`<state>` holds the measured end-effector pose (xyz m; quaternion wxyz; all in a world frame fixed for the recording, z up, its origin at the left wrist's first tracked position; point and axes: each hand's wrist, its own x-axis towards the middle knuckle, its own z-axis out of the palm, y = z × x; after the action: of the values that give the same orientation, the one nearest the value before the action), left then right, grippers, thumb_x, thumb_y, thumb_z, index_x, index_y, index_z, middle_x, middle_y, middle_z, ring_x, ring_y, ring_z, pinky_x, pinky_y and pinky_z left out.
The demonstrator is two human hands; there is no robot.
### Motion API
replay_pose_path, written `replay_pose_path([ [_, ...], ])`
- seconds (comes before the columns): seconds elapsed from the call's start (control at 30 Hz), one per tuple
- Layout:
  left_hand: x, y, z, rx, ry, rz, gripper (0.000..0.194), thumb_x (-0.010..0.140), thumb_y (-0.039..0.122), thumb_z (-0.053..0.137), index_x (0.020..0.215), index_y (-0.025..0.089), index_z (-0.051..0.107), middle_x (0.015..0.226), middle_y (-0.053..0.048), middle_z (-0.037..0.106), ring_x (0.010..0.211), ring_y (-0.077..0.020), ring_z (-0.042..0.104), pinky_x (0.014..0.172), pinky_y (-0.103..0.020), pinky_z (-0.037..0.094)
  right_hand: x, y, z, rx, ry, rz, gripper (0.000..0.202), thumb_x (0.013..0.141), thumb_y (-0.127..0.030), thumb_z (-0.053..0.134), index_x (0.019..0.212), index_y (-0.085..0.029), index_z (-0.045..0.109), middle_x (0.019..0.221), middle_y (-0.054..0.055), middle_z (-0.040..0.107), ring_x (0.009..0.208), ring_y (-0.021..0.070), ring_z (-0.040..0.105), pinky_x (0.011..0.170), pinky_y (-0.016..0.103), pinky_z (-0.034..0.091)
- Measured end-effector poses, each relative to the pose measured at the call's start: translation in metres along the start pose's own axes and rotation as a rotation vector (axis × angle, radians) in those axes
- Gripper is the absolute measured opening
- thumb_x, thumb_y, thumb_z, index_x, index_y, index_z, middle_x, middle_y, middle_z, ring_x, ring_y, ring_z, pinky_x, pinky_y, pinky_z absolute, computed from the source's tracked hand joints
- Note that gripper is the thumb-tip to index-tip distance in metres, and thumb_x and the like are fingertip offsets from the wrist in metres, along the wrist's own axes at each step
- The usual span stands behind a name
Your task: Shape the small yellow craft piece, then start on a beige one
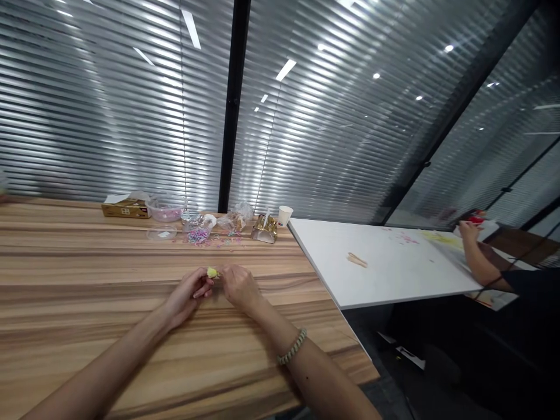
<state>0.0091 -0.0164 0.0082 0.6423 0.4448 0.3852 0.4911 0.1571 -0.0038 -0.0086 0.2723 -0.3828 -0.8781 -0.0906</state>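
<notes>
In the head view, your left hand point(192, 294) pinches the small yellow piece point(212, 272) just left of centre; your right hand point(240, 286) closes at its right edge, grip contents hidden. Pinch lightly, steadying both wrists on the wooden table point(175, 373).

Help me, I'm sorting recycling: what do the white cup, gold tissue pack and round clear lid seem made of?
The white cup looks like matte paper, going by its dull, opaque wall. The gold tissue pack looks like glossy plastic film or foil; its shiny creases fit either. The round clear lid seems smooth plastic: the table shows through it.
</notes>
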Motion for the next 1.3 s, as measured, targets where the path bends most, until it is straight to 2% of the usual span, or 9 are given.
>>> replay_pose_path([
  [0.13, 0.0, 0.0, -0.003, 0.232, 0.059, 0.16, 0.032, 0.069, 0.043, 0.057, 0.05, 0.017, 0.054, 0.038, 0.007, 0.035, 0.037, -0.0074, 0.028, 0.042, -0.021, 0.03, 0.0, 0.001, 0.001, -0.035, 0.004, 0.008, 0.021, 0.09, -0.012, 0.033, 0.099, -0.012, 0.052, 0.083, 0.01, 0.063, 0.078, 0.0183, 0.059, 0.07, 0.028, 0.045],
  [0.3, -0.004, 0.012, -0.002, 0.59, 0.001, 0.442, 0.038, 0.071, 0.041, 0.06, 0.04, 0.019, 0.052, 0.045, 0.001, 0.049, 0.047, -0.0134, 0.045, 0.048, -0.023, 0.036, -0.001, 0.005, 0.009, -0.024, 0.041, 0.064, 0.02, 0.088, -0.013, 0.035, 0.099, -0.014, 0.052, 0.082, 0.01, 0.063, 0.076, 0.0189, 0.06, 0.068, 0.028, 0.046],
  [0.43, -0.005, 0.012, -0.003, 0.766, -0.037, 0.598, 0.025, 0.077, 0.038, 0.057, 0.063, 0.021, 0.068, 0.065, -0.003, 0.067, 0.064, -0.0188, 0.059, 0.062, -0.027, 0.047, -0.001, 0.006, 0.011, 0.024, 0.044, 0.111, 0.022, 0.089, -0.015, 0.034, 0.103, -0.014, 0.05, 0.087, 0.011, 0.064, 0.077, 0.0194, 0.061, 0.068, 0.029, 0.047],
  [0.53, -0.003, 0.005, -0.009, 0.889, -0.017, 0.684, 0.022, 0.08, 0.037, 0.054, 0.079, 0.022, 0.072, 0.082, -0.005, 0.072, 0.077, -0.0206, 0.064, 0.072, -0.03, 0.049, 0.0, 0.003, 0.009, 0.07, -0.019, 0.172, 0.022, 0.09, -0.016, 0.035, 0.107, -0.014, 0.049, 0.09, 0.01, 0.064, 0.076, 0.0195, 0.062, 0.067, 0.029, 0.047],
  [0.73, -0.001, -0.005, -0.017, 1.078, 0.04, 0.721, 0.026, 0.085, 0.038, 0.047, 0.086, 0.024, 0.07, 0.089, -0.004, 0.073, 0.083, -0.0201, 0.066, 0.075, -0.029, 0.051, 0.002, -0.002, 0.004, 0.093, -0.156, 0.209, 0.023, 0.09, -0.016, 0.034, 0.11, -0.014, 0.047, 0.091, 0.01, 0.066, 0.076, 0.0196, 0.063, 0.064, 0.027, 0.046],
  [0.9, -0.003, -0.008, -0.016, 1.359, 0.15, 0.794, 0.029, 0.086, 0.033, 0.043, 0.087, 0.025, 0.07, 0.088, -0.005, 0.073, 0.068, -0.0196, 0.068, 0.053, -0.024, 0.049, 0.003, -0.002, 0.006, 0.042, -0.163, 0.178, 0.023, 0.089, -0.016, 0.036, 0.109, -0.013, 0.045, 0.088, 0.01, 0.066, 0.071, 0.0222, 0.064, 0.061, 0.03, 0.047],
  [1.03, -0.002, -0.01, -0.022, 1.483, 0.164, 0.847, 0.036, 0.088, 0.032, 0.035, 0.091, 0.025, 0.071, 0.093, -0.008, 0.073, 0.065, -0.0217, 0.069, 0.047, -0.025, 0.049, 0.004, -0.003, 0.01, -0.015, -0.17, 0.172, 0.019, 0.088, -0.017, 0.037, 0.105, -0.014, 0.046, 0.082, 0.008, 0.067, 0.065, 0.0228, 0.064, 0.056, 0.03, 0.046],
  [1.2, 0.001, -0.015, -0.028, 1.318, 0.146, 0.858, 0.038, 0.086, 0.045, 0.04, 0.092, 0.025, 0.071, 0.093, -0.006, 0.074, 0.081, -0.0226, 0.07, 0.066, -0.027, 0.055, 0.003, -0.002, 0.009, -0.044, -0.167, 0.19, 0.014, 0.088, -0.018, 0.041, 0.098, -0.014, 0.049, 0.079, 0.008, 0.066, 0.065, 0.0214, 0.063, 0.056, 0.028, 0.046],
  [1.3, -0.001, -0.013, -0.022, 1.128, 0.12, 0.726, 0.035, 0.082, 0.047, 0.046, 0.087, 0.025, 0.073, 0.088, -0.003, 0.075, 0.08, -0.0213, 0.07, 0.073, -0.026, 0.054, 0.002, 0.0, 0.003, -0.009, -0.11, 0.128, 0.015, 0.088, -0.015, 0.044, 0.1, -0.016, 0.051, 0.083, 0.005, 0.066, 0.071, 0.019, 0.063, 0.061, 0.026, 0.046],
])
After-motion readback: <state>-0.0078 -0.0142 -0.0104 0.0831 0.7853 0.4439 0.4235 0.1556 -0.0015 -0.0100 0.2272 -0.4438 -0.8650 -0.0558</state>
